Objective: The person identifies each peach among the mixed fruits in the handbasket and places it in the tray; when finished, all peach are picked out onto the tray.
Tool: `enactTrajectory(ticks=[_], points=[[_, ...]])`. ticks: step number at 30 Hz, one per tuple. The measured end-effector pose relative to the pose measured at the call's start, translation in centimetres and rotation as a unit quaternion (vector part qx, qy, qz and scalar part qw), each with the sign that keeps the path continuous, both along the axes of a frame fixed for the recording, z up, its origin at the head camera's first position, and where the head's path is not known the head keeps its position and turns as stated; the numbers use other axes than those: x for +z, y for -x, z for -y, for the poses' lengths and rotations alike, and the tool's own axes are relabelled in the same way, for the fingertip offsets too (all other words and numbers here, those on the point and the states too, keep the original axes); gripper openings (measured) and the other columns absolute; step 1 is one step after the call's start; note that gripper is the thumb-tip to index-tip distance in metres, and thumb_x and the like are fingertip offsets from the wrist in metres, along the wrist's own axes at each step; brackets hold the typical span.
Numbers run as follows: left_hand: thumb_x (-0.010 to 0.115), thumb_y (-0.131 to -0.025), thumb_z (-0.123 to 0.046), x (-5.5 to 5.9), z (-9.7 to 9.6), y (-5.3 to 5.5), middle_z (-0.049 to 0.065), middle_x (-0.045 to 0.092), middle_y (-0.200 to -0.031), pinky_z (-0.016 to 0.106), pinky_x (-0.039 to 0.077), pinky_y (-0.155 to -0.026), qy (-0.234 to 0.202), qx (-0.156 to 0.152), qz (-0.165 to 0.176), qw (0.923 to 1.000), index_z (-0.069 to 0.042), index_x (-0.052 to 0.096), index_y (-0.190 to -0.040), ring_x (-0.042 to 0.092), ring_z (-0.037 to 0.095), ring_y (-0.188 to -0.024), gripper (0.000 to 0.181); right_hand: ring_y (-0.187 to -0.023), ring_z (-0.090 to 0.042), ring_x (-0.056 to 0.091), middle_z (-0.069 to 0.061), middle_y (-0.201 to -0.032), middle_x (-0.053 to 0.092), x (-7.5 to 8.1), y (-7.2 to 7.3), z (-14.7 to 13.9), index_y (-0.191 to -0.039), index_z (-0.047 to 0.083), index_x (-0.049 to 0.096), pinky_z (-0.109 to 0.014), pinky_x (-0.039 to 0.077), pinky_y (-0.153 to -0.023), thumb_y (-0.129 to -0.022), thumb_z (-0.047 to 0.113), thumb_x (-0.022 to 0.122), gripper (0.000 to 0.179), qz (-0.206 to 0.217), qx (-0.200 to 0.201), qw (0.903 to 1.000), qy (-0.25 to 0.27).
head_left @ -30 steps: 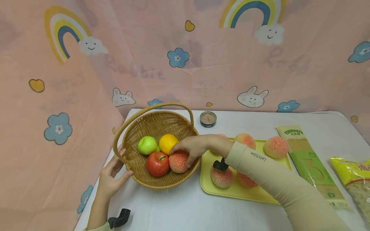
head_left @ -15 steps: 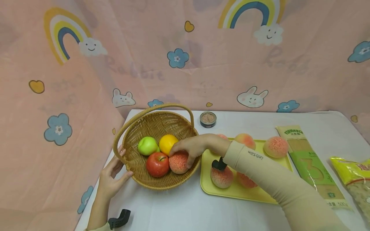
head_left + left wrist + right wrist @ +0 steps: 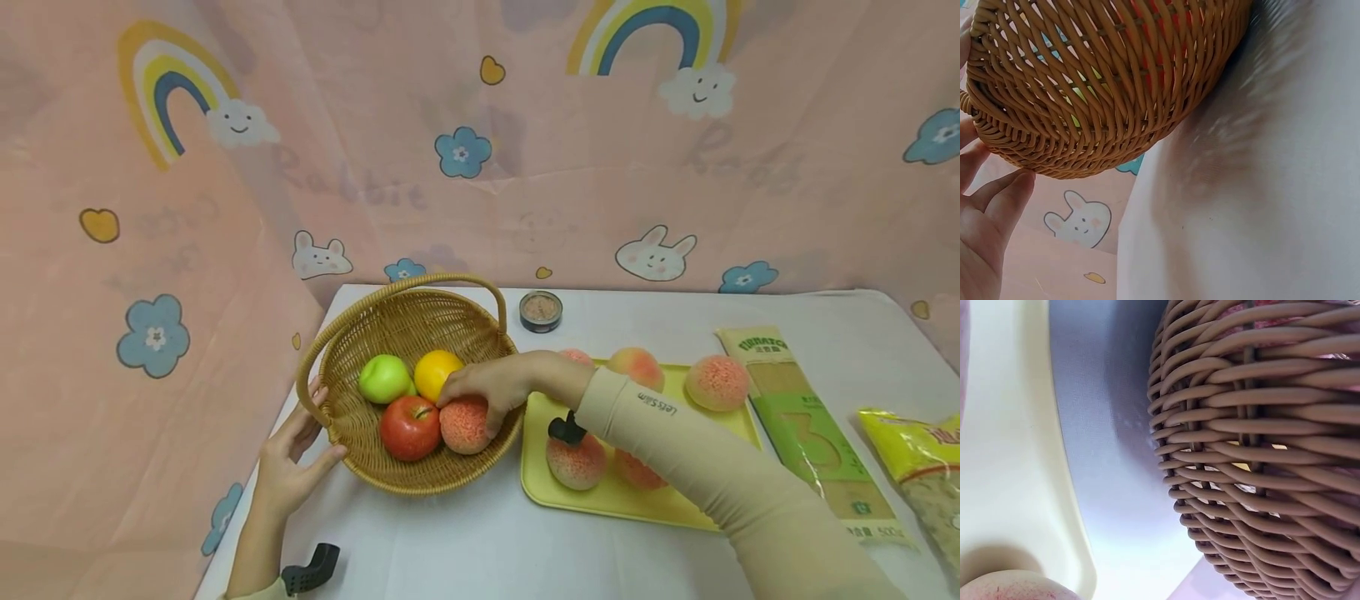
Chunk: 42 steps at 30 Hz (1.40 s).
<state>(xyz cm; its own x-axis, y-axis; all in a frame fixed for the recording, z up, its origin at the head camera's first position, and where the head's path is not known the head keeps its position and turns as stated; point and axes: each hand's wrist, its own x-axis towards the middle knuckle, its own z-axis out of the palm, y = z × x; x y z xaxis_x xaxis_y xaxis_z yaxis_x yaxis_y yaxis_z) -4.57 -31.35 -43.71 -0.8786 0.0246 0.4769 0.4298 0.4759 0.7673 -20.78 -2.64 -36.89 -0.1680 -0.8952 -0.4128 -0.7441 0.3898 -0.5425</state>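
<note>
A wicker basket (image 3: 420,479) with an arched handle stands at the left of the table. Inside it lie a green apple (image 3: 382,379), an orange (image 3: 437,375) and a red apple (image 3: 410,427). My left hand (image 3: 288,467) grips the basket's left rim by the foot of the handle; in the left wrist view its thumb (image 3: 1010,197) presses the woven edge. Reaching over the right rim, my right hand (image 3: 491,387) holds a pink peach (image 3: 465,427) beside the red apple. The wicker wall (image 3: 1260,425) hides that hand in the right wrist view.
A yellow tray (image 3: 547,492) with several peaches (image 3: 717,383) sits right of the basket, partly under my right forearm. Beyond the tray lie a green noodle packet (image 3: 810,425) and a yellow bag (image 3: 915,467). A small round tin (image 3: 540,311) stands behind.
My right forearm has shifted slightly left. Both hands keep their holds, and the fruit stays in place in the basket.
</note>
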Motion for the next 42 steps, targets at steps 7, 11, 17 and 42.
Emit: enactTrajectory(ticks=[7,11,17,42], points=[[0.076,-0.064,0.016,0.1,-0.1,0.0,0.021,0.034,-0.150,0.013,0.042,-0.099,0.002,0.001,-0.002,1.0000,0.005,0.043,-0.139,0.044,0.003,-0.130,0.083,-0.141,-0.019,0.027,0.010,-0.147,0.042,-0.2,-0.2,0.1,-0.141,0.026,0.045,-0.040,0.017,-0.120,-0.075,0.010,0.078,0.075,-0.009,-0.012,0.9997,-0.019],[0.075,-0.065,0.016,0.0,0.0,0.0,0.018,0.032,-0.152,0.013,0.042,-0.100,0.000,-0.003,0.006,1.0000,0.003,0.041,-0.140,0.044,0.005,-0.131,0.083,-0.141,-0.021,0.026,0.013,-0.146,0.042,-0.2,-0.3,0.1,-0.140,0.032,0.045,-0.043,0.018,-0.120,-0.075,0.007,0.078,0.077,-0.009,-0.022,0.9994,-0.026],[0.075,-0.066,0.014,0.0,0.1,0.0,0.019,0.033,-0.151,0.012,0.041,-0.100,0.008,0.000,0.006,0.9999,0.002,0.042,-0.141,0.045,0.004,-0.130,0.083,-0.131,-0.016,0.032,0.015,-0.144,0.043,-0.3,-0.4,0.1,-0.139,0.035,0.046,-0.039,0.027,-0.115,-0.074,0.004,0.077,0.079,-0.014,-0.026,0.9992,-0.027],[0.073,-0.063,0.019,-0.5,0.3,0.3,0.025,0.030,-0.150,0.014,0.042,-0.100,-0.005,-0.017,-0.023,0.9996,0.008,0.042,-0.138,0.042,0.009,-0.132,0.082,-0.113,-0.018,0.048,-0.005,-0.132,0.043,0.7,-0.3,-0.7,-0.137,0.014,0.049,-0.033,0.046,-0.096,-0.070,0.012,0.071,0.071,-0.001,-0.017,0.9949,0.099]])
